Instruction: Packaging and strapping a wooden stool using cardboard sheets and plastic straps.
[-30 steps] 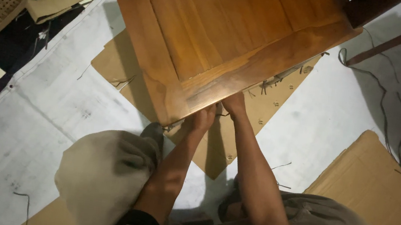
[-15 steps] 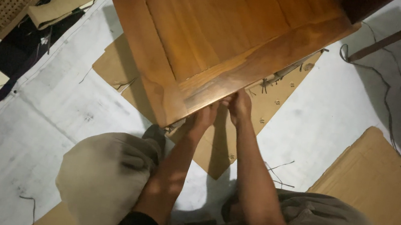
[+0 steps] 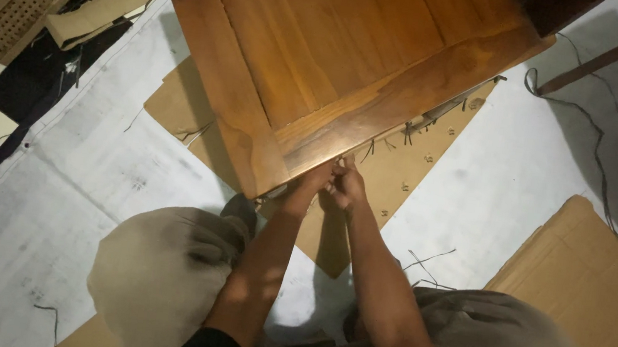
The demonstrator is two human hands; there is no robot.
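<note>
A large wooden panel [image 3: 353, 54] of glossy brown boards lies over flat cardboard [image 3: 395, 168] on a white floor sheet [image 3: 74, 193]. It looks heavy, rigid and smooth; the thick outer frame gives the surest hold. Thin dark cords [image 3: 410, 135] hang along its near edge; they appear light, limp and easily frayed. The left hand [image 3: 314, 180] and right hand [image 3: 346, 188] meet at that edge, fingers bunched narrowly, apparently pinching a cord, though the contact itself is hidden.
</note>
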